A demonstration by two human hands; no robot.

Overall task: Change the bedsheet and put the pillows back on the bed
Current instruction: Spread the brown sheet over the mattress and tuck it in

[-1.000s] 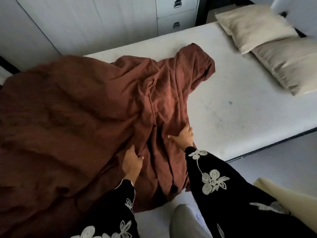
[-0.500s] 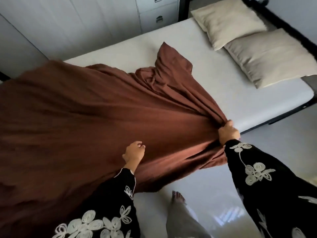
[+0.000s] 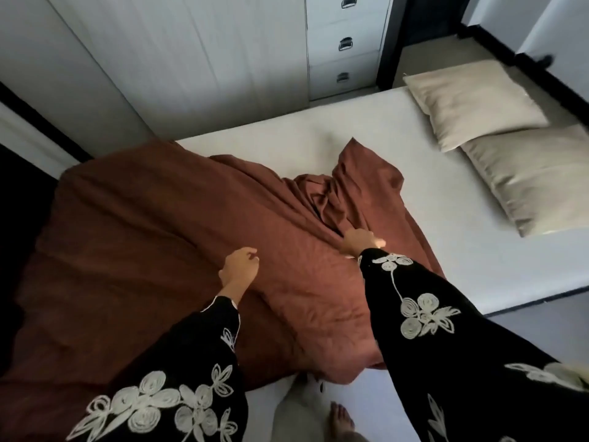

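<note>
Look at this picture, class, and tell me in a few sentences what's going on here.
A person in black embroidered sleeves stands spreading a brown bedsheet over a bare white mattress. The right hand reaches into the sheet's bunched folds; whether it grips is unclear. The left hand, loosely curled, holds nothing. The sheet covers only part of the mattress. A far pillow and a near pillow, both beige, lie at the uncovered end.

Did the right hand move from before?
Yes. The right hand left the near edge of the mattress and went inward, onto the brown sheet.
</note>
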